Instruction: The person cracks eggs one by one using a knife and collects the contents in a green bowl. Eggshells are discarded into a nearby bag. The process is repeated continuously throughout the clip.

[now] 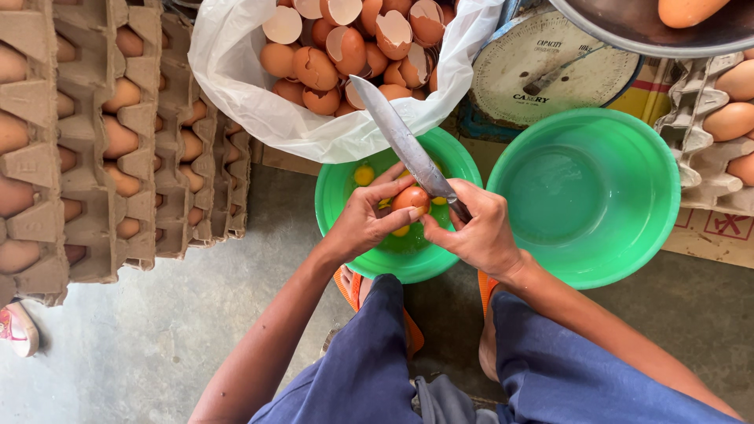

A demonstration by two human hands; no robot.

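Observation:
My left hand [363,220] and my right hand [477,230] both hold one brown egg [411,199] over a green bowl [334,192] that has yolks in it. My right hand also grips a long steel knife [400,141], whose blade points up and to the left across the bowl. A white plastic bag [236,78] full of broken eggshells [345,47] lies just behind the bowl.
A second green bowl [591,196] with clear liquid stands to the right. Stacked cardboard trays of eggs [94,141] fill the left; more egg trays [719,118] are at the far right. A dial scale [542,71] with a metal pan [628,27] sits behind. Concrete floor below.

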